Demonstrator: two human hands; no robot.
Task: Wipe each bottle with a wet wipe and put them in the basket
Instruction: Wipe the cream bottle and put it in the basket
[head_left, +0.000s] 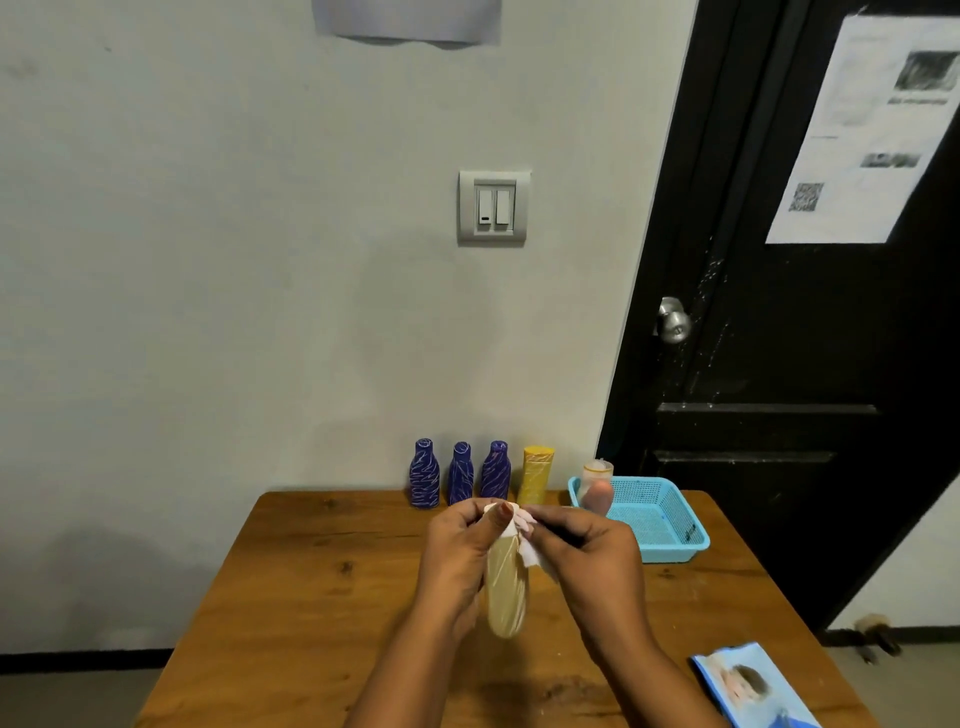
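Centre of the frame: the fingers (470, 517) of the left hand (457, 556) are curled round a tan bottle (506, 587), gripping it near its top, with the thumb across the neck. The bottle is held off the worktop (311, 597), base toward the camera. The fingers (553, 519) of the right hand (587, 551) pinch a white wipe (525, 540) against the bottle's neck; the wipe hangs down the bottle's right side.

Behind the hands, along the worktop's far edge, three blue bottles (461, 473) and a yellow bottle (537, 475) stand upright in a row against the wall, just beside one another. Right of centre lies a blue basket (654, 525); a clear bottle (596, 488) with a pinkish lower part appears to stand in its far left corner, though blur makes this uncertain.

Lower right: a pack (748, 686) of wipes lies at the worktop's near corner.

Background: a switch (493, 208) on the wall at upper centre; a black door (779, 364) with a knob (674, 319) at right.
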